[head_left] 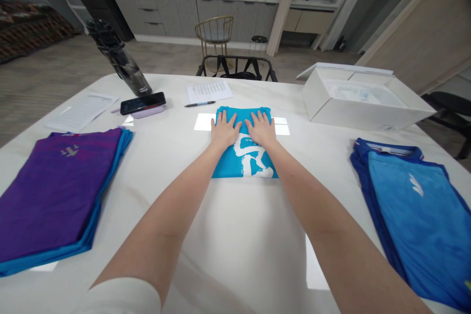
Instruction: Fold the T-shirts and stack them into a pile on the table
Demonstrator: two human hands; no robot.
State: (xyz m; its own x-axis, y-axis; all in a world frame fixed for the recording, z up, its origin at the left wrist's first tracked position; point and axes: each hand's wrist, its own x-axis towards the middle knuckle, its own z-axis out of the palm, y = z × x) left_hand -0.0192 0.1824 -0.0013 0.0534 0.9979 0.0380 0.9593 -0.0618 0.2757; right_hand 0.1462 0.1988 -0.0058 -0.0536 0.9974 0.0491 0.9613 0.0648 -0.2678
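My left hand [225, 130] and my right hand [262, 128] lie flat side by side, fingers spread, on a folded turquoise T-shirt [245, 162] with a large white print. Neither hand grips the cloth. The shirt lies in the middle of the white table [235, 235]. To the left of it is a folded purple shirt [61, 191] with a blue layer showing beneath. To the right is a folded blue shirt [412, 216] over a darker blue one.
An open white cardboard box [368, 110] stands at the far right of the table. Further back are a dark water bottle [119, 56], a phone [143, 103] on a lilac case, printed papers [209, 91] and a pen [200, 104]. A black chair [235, 66] stands behind the table.
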